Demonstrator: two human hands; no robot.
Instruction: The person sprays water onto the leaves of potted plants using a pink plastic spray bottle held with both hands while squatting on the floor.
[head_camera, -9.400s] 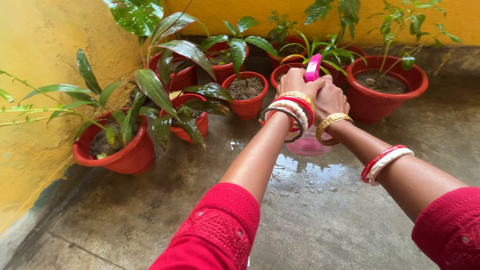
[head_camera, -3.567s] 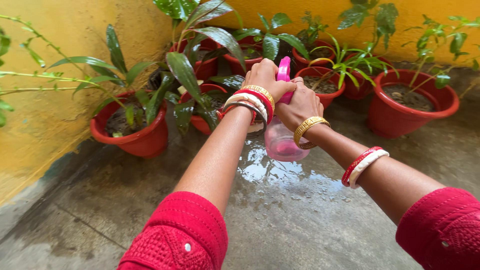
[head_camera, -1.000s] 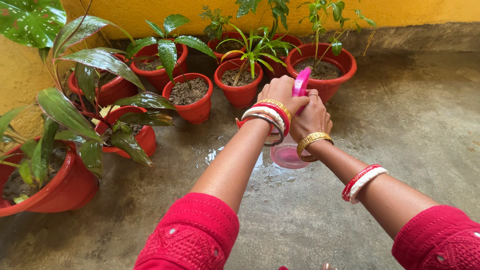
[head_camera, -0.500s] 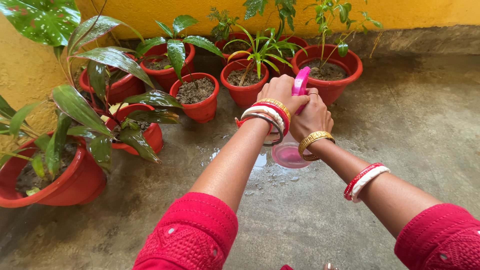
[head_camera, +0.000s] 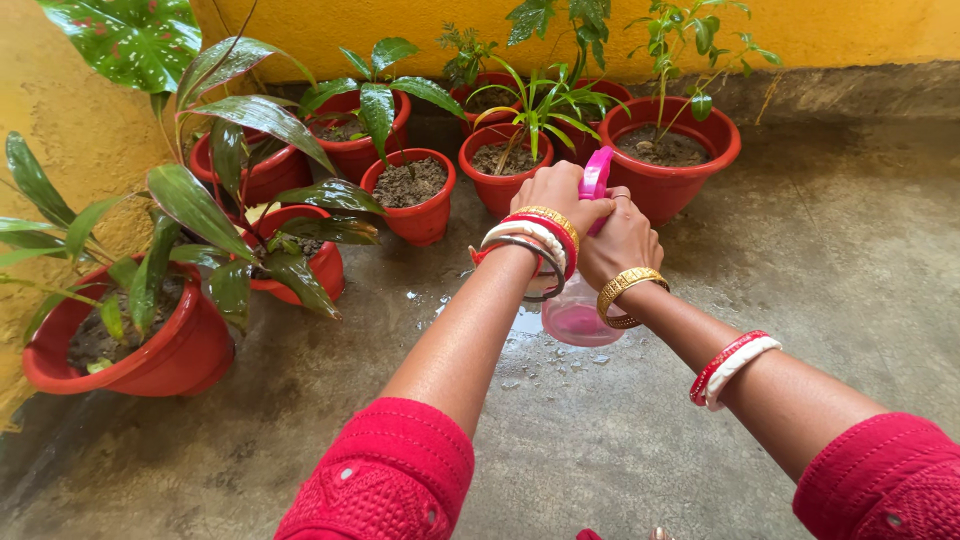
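Both hands meet at centre frame: the left hand (head_camera: 556, 190) and right hand (head_camera: 622, 236) grip a pink spray bottle (head_camera: 576, 318), fingers wrapped round its neck. Red pots (head_camera: 418, 216) of leafy plants stand beyond, upper left, on wet concrete floor (head_camera: 820, 270).

Both hands grip a pink spray bottle (head_camera: 578, 318) held out over the wet concrete floor (head_camera: 820, 260), the left hand (head_camera: 558, 192) closed around its pink nozzle head (head_camera: 595, 176) and the right hand (head_camera: 622, 240) clasped beside it, with red plant pots (head_camera: 415, 200) ranged along the yellow wall (head_camera: 860, 30) beyond
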